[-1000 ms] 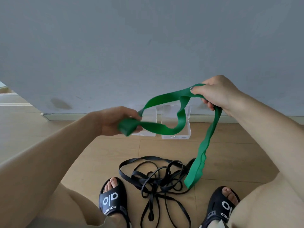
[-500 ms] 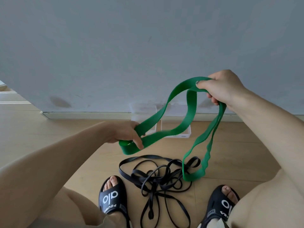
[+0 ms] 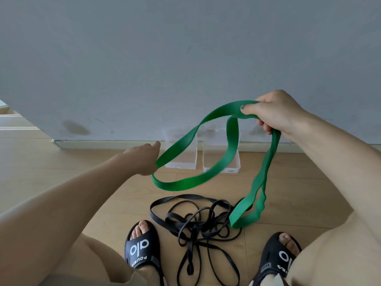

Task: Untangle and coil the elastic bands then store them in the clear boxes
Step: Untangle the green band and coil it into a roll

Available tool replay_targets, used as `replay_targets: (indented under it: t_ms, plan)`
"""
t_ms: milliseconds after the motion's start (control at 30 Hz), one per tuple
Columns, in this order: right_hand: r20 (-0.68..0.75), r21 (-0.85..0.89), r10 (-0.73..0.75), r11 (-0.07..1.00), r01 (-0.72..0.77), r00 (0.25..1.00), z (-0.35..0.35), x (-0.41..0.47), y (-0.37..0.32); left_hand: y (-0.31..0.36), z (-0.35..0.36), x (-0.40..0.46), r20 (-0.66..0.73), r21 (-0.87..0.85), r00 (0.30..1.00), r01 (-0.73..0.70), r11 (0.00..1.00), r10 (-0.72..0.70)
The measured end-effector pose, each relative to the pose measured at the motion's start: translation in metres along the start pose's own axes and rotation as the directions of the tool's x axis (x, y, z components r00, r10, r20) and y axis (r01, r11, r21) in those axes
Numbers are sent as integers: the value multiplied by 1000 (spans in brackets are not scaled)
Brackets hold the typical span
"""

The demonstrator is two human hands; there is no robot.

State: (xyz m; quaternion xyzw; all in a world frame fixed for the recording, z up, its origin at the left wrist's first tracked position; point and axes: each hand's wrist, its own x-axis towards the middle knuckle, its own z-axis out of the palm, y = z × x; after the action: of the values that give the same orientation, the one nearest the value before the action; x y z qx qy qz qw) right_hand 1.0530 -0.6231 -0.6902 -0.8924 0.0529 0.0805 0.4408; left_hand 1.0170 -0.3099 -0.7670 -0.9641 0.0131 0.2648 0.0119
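Elastic bands are the job, and the green band is the one I have up in the air: my right hand has its grip closed on the top of it, thumb pressed over the strap, with one loop swinging out to the left and another hanging down from under the palm until its wavy lower end reaches the floor beside the black band tangle. My left hand is at the near end of the swinging loop, fingers extended; I cannot tell whether its grip is on the strap or only touching it. My worry is the hanging end: it lies right against the black strands between my sandals, so I judge that lifting or winding now could snag a black loop and drag the knot along. The swinging loop also crosses itself near my right hand, and coiling over that twist would likely lock it in. A loose left grip could let the strap spring away. The two clear boxes stand side by side against the wall, behind the green loop, and appear to hold nothing.
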Motion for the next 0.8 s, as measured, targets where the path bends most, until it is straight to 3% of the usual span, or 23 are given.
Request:
replay_targets:
  t_ms: [100,167,233,333,433,500,633,800]
  plan:
    - [87,71,-30,997,24,996,1,-6,-8,-1,-1,2,-51,25,998,24,999,-23]
    - [219,149,-43,989,10,975,2,-10,-13,4,-2,4,-130,26,991,-15,1000,18]
    - [353,206,-59,978,-16,934,5,-15,-19,12,-3,5,-223,-110,969,-132,985,105]
    - [484,219,-102,976,-8,869,13,-25,-28,35,-14,-8,-260,-425,909,-411,806,326]
    - [537,257,-148,966,6,830,18,-32,-32,54,-22,-19,-220,-597,881,-461,657,418]
    - [538,301,-180,953,12,824,18,-33,-35,60,-23,-20,-320,-593,865,-501,630,386]
    - [490,358,-192,934,5,850,12,-32,-34,58,-23,-12,-476,-452,835,-501,738,276]
    - [438,349,-168,937,5,883,5,-27,-27,47,-19,-3,-371,-356,879,-433,828,300]
